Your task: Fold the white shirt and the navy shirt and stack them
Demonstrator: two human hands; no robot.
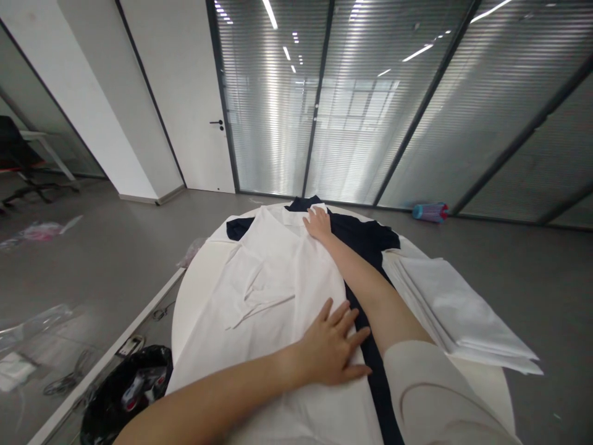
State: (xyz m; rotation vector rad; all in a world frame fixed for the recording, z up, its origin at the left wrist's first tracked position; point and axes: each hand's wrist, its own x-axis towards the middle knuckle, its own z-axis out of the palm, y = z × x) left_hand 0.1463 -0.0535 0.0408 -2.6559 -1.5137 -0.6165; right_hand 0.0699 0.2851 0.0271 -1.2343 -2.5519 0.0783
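Observation:
A long white garment (273, 266), likely a coat, lies spread over the round table, with a thin folded strip of cloth across its middle. Beneath it a dark navy garment (356, 238) shows along the right side and at the far end. My left hand (336, 346) rests palm down on the white cloth near its right edge, fingers spread. Farther off, my right hand (319, 224) lies on the white garment's collar end, its fingers stretched over the fabric. The near end of the white garment runs out of view.
The white round table (194, 290) holds a folded stack of white cloth (463, 303) overhanging its right edge. A bin with a black bag (106, 395) stands at lower left. Plastic wrapping (34, 327) and cables lie on the floor. A blue and red package (430, 212) sits by the glass wall.

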